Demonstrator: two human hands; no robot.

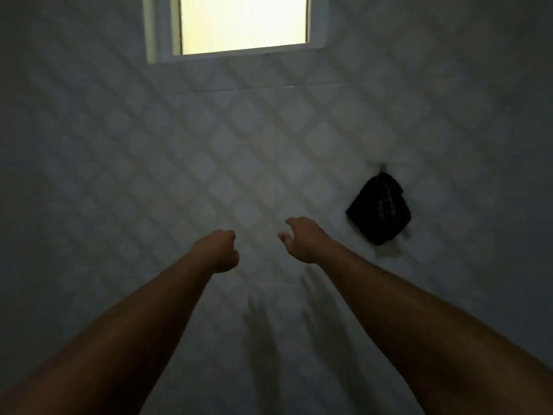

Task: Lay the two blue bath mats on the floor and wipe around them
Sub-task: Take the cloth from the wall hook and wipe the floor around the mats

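Both my bare arms reach forward toward a dim tiled wall with a diamond pattern. My left hand is at the centre with its fingers curled in, and it holds nothing. My right hand is just to its right, with loosely bent fingers spread apart and nothing in it. No blue bath mat is in view. The floor is not in view either.
A bright frosted window in a white frame is high on the wall. A dark checked cloth hangs from a hook on the wall, to the right of my right hand. The picture is blurred and dim.
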